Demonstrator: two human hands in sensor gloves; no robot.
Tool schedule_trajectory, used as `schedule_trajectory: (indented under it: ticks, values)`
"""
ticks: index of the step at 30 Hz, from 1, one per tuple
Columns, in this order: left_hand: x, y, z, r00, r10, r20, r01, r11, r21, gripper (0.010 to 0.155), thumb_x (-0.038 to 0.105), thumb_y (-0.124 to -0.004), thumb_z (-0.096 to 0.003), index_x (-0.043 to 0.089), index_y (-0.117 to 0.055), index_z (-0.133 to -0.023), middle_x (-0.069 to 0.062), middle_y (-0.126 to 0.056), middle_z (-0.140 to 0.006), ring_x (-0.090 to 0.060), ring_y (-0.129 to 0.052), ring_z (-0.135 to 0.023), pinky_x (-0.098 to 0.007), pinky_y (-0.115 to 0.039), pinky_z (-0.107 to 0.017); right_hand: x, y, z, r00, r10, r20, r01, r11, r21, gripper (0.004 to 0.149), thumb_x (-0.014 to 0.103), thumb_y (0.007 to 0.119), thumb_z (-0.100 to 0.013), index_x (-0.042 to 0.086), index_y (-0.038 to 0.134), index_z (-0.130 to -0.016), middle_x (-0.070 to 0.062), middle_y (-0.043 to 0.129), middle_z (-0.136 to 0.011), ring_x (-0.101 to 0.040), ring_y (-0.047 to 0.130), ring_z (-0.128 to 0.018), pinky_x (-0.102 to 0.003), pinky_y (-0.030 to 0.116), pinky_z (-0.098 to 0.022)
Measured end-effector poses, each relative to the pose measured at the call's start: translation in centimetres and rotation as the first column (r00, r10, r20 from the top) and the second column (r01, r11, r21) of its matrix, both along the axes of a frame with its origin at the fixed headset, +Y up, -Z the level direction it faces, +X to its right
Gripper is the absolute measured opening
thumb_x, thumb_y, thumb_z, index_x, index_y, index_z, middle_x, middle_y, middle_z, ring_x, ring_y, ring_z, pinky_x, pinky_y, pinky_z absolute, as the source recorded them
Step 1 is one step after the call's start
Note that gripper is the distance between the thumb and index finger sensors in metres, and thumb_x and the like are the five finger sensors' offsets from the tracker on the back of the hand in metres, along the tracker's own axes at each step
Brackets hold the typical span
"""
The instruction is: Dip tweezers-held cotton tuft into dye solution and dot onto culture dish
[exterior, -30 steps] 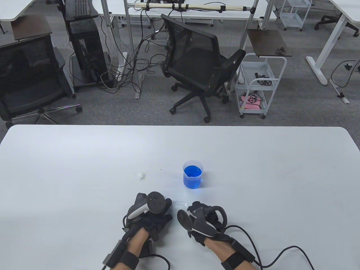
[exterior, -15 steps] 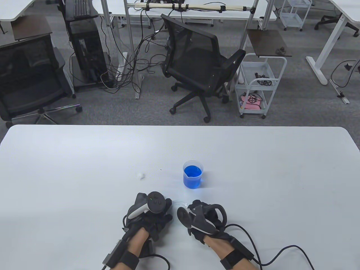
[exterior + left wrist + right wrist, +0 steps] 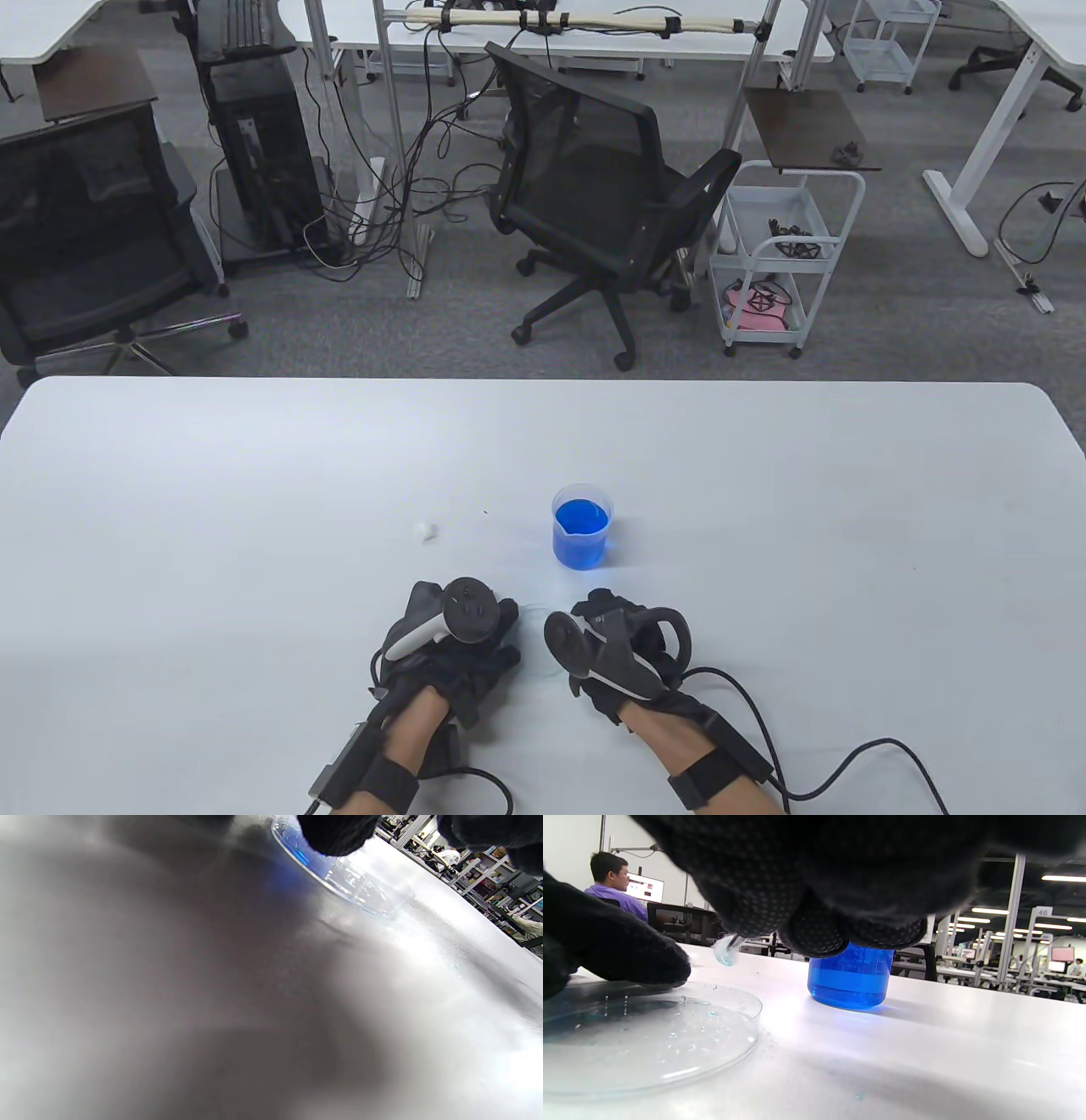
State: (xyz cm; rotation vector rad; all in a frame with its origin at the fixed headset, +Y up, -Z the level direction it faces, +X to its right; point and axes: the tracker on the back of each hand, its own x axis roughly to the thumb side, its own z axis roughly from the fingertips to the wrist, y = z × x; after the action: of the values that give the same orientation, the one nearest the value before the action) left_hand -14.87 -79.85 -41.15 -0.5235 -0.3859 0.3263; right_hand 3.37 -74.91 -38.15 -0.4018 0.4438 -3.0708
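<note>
White table [image 3: 254, 475] fills the lower half of the overhead view, and everything sits near its front edge. Both gloved hands are low, side by side. Left hand [image 3: 454, 649] is down beside the culture dish [image 3: 649, 1035]; in the right wrist view one of its fingertips [image 3: 649, 961] rests on the dish's near-left rim, though how the remaining fingers lie cannot be told. Right hand [image 3: 619, 654] hovers just right of the dish, fingers bunched close together around the tweezers [image 3: 736, 941], of which only a sliver of the tip peeks out below the glove. Beyond the hands stands the beaker [image 3: 582, 526], upright, holding bright blue dye, apart from both gloves. Now the dish itself: clear, shallow, flat on the table between the two hands, with small droplets and faint blue specks scattered across its floor. From the left wrist view it shows as a glassy rim with a blue tint behind a dark fingertip. Pinched at the tweezers' tip is the cotton tuft [image 3: 725, 952], tinged pale blue, held in the air above the dish's far edge, not touching it. Off to the left, alone on the table, lies a spare white cotton ball [image 3: 423, 531].
</note>
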Motion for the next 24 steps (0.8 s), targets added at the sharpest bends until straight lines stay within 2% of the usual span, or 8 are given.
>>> schedule_trajectory:
  ticks: [10,20,24]
  values:
    - [0.0,0.0,0.0,1.000,-0.002,0.000,0.002,1.000,0.002,0.067,0.039,-0.063,-0.0633,0.017,-0.027,-0.116,-0.022,-0.015,-0.123,-0.053,-0.012,-0.106,-0.077,-0.017,-0.066,-0.1,-2.0,-0.1,0.999,0.054,0.000,-0.054,0.997,-0.058,0.040,0.029,0.093,-0.025,-0.001,0.109,-0.048,-0.024,0.104,-0.051,-0.016,0.098,-0.014,-0.031,0.088,-0.003]
    - [-0.1,0.0,-0.1,1.000,0.001,0.000,-0.001,1.000,0.000,0.067,0.039,-0.063,-0.0633,0.018,-0.027,-0.116,-0.022,-0.014,-0.123,-0.053,-0.012,-0.106,-0.078,-0.017,-0.066,1.5,0.1,0.5,1.000,-0.017,0.024,0.017,1.000,-0.011,0.040,0.029,0.093,-0.025,-0.001,0.109,-0.048,-0.024,0.104,-0.051,-0.016,0.098,-0.014,-0.031,0.088,-0.003]
    - [-0.1,0.0,-0.1,1.000,0.002,-0.002,-0.002,1.000,-0.001,0.067,0.039,-0.063,-0.0633,0.018,-0.027,-0.116,-0.023,-0.015,-0.123,-0.053,-0.012,-0.106,-0.078,-0.017,-0.066,1.4,-0.3,0.8,1.000,0.000,0.006,0.000,1.000,-0.024,0.040,0.029,0.093,-0.026,-0.001,0.109,-0.048,-0.024,0.104,-0.051,-0.016,0.098,-0.014,-0.032,0.088,-0.003]
